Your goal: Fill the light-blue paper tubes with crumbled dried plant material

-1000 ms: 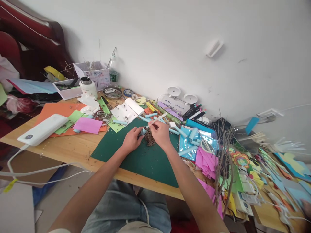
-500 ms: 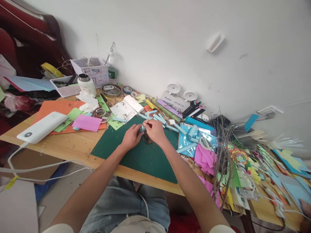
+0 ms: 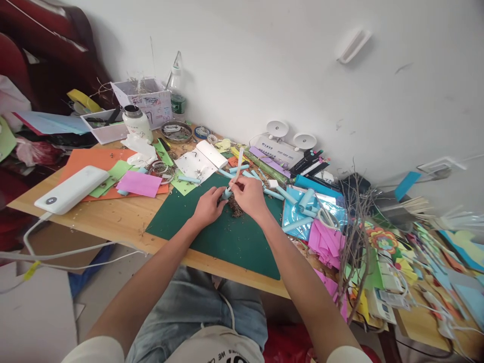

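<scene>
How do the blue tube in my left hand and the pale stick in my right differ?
The tube is light blue, while the stick is whitish. The left hand covers much of the tube; the stick juts up past the right hand. Both are hand-held.

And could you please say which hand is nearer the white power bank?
Left. The left hand, holding a blue tube, is right of the white power bank; the right hand is farther right.

One left hand (image 3: pixel 208 206) and one right hand (image 3: pixel 248 194); one blue paper tube (image 3: pixel 227 193) in the left, one white stick (image 3: pixel 239 164) in the right. One green mat (image 3: pixel 217 244) beneath both, one power bank (image 3: pixel 72 188) left of them, two round white lamps (image 3: pixel 277 128) beyond the right.
</scene>
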`<state>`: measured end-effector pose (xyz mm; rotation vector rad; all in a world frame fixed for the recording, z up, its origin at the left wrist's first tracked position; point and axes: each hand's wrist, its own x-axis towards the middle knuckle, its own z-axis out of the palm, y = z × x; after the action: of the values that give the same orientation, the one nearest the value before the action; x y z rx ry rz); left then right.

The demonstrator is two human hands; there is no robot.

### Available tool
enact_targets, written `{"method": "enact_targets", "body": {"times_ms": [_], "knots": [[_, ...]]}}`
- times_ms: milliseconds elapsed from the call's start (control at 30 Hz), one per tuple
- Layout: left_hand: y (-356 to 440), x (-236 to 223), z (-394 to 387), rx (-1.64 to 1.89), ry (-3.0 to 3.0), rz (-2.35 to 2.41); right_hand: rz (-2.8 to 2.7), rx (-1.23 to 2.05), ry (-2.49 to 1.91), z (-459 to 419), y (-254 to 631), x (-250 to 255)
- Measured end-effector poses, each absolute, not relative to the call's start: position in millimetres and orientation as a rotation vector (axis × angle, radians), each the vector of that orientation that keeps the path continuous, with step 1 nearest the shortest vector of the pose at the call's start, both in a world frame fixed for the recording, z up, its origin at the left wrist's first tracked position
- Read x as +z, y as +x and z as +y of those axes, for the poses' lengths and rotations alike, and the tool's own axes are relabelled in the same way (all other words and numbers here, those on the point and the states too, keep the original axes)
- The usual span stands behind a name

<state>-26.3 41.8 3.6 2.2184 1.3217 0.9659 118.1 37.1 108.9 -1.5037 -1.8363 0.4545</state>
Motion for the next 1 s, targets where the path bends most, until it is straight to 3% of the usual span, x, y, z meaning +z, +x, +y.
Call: {"method": "enact_targets", "body": {"times_ms": [433, 633, 1000], "knots": [[-28.9, 4.7, 41.0, 0.926, 2.234, 1.342, -1.986, 0.420, -1.438, 35.4, 119.8, 98.1], [-27.5, 4.0, 41.5, 0.958, 2.213, 1.320, -1.758, 0.528, -1.476, 33.5, 129.6, 104.4], [-27.7, 4.4, 41.7, 0.925, 2.221, 1.346, -1.928, 0.395, -1.451, 35.5, 127.0, 100.1]]}}
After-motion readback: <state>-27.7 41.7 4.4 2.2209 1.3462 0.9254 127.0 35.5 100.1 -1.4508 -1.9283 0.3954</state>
